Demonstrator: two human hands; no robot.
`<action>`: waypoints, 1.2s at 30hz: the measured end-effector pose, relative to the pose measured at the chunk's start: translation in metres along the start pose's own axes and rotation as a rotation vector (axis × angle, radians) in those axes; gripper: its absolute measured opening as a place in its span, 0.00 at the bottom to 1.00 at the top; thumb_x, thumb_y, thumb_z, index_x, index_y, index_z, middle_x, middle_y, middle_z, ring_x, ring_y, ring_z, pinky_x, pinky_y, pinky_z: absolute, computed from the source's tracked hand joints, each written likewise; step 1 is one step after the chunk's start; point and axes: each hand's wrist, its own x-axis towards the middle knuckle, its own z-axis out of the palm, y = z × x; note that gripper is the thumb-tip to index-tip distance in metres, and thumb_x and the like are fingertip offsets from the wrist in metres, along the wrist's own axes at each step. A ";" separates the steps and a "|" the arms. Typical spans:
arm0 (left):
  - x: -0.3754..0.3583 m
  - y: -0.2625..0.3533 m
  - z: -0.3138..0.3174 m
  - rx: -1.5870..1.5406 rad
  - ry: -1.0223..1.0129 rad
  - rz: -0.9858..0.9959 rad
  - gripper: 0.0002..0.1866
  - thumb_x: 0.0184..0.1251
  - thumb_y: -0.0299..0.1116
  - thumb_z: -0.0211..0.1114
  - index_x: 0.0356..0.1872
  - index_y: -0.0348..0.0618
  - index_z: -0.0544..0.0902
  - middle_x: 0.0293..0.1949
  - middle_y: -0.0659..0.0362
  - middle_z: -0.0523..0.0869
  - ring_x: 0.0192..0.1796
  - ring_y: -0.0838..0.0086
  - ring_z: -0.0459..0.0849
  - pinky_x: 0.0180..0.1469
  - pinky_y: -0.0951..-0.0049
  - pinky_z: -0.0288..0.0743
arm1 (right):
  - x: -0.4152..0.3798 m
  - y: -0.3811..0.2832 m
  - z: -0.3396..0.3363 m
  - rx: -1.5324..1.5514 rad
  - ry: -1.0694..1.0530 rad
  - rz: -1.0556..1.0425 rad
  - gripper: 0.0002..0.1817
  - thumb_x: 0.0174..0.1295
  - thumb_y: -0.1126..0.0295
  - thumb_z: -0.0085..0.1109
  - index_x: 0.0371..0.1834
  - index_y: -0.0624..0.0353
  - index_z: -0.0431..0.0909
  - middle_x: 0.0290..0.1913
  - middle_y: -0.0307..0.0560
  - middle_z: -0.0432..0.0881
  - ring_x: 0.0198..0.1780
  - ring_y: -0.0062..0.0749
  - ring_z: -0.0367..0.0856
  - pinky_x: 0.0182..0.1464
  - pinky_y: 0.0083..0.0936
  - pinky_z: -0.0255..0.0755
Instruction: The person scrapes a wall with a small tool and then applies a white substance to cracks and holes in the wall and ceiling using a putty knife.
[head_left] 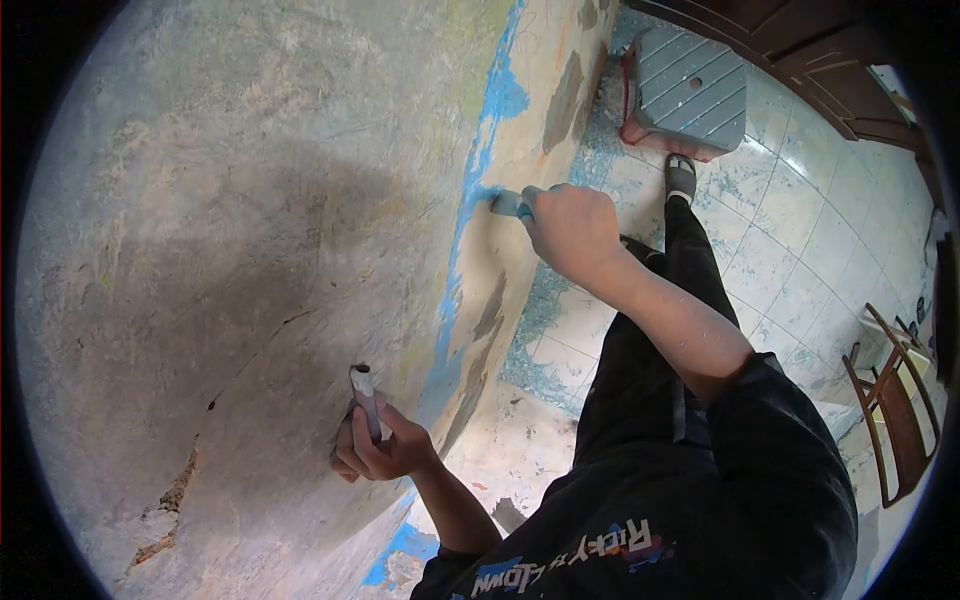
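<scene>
My right hand (575, 232) grips a scraper (507, 203) with a blue-green handle, its flat blade against the wall at the edge of a strip of blue paint (478, 172). Lower down, my left hand (383, 445) is wrapped round a short grey tool (366, 398) with whitish material on its end; I cannot tell its exact kind. That end overlaps the grey wall (270, 200) beside a small dark spot. Cracks and a broken patch (172, 500) mark the wall at lower left.
A grey-topped step stool (690, 85) with reddish sides stands on the tiled floor (780, 230), near my foot. Paint flakes lie scattered over the tiles. A wooden chair (905, 440) is at the far right, and dark wooden panelling (800, 45) runs along the top right.
</scene>
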 end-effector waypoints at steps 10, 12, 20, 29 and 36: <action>0.003 0.004 -0.003 0.029 -0.018 -0.014 0.12 0.58 0.35 0.78 0.41 0.48 0.86 0.40 0.64 0.89 0.44 0.68 0.80 0.51 0.60 0.62 | 0.008 0.011 0.013 -0.057 -0.020 -0.031 0.05 0.55 0.73 0.61 0.33 0.55 0.85 0.27 0.51 0.86 0.32 0.44 0.90 0.30 0.36 0.80; 0.004 0.005 0.003 -0.002 0.005 -0.024 0.12 0.58 0.35 0.78 0.41 0.48 0.86 0.39 0.64 0.89 0.43 0.68 0.80 0.53 0.59 0.61 | 0.011 0.012 0.011 -0.046 0.004 -0.025 0.05 0.55 0.73 0.61 0.33 0.55 0.85 0.28 0.50 0.87 0.32 0.44 0.90 0.31 0.36 0.80; 0.001 0.003 -0.001 0.055 -0.019 -0.001 0.12 0.59 0.36 0.77 0.41 0.46 0.87 0.39 0.63 0.89 0.43 0.68 0.80 0.49 0.60 0.64 | 0.003 0.011 0.005 0.003 -0.012 -0.032 0.07 0.59 0.66 0.64 0.37 0.55 0.85 0.27 0.52 0.86 0.31 0.49 0.88 0.33 0.41 0.80; -0.001 0.000 -0.007 0.035 -0.043 0.005 0.12 0.61 0.36 0.76 0.43 0.45 0.87 0.40 0.61 0.88 0.42 0.67 0.80 0.46 0.61 0.67 | 0.000 0.009 0.009 -0.026 -0.017 -0.027 0.06 0.57 0.73 0.59 0.36 0.54 0.84 0.27 0.48 0.87 0.33 0.42 0.90 0.31 0.36 0.79; 0.002 0.004 -0.004 0.070 -0.051 0.000 0.12 0.60 0.34 0.78 0.43 0.46 0.87 0.38 0.63 0.88 0.43 0.67 0.81 0.48 0.60 0.65 | 0.002 0.014 0.014 -0.021 -0.018 -0.038 0.06 0.60 0.67 0.62 0.37 0.54 0.84 0.28 0.51 0.86 0.31 0.46 0.88 0.32 0.39 0.79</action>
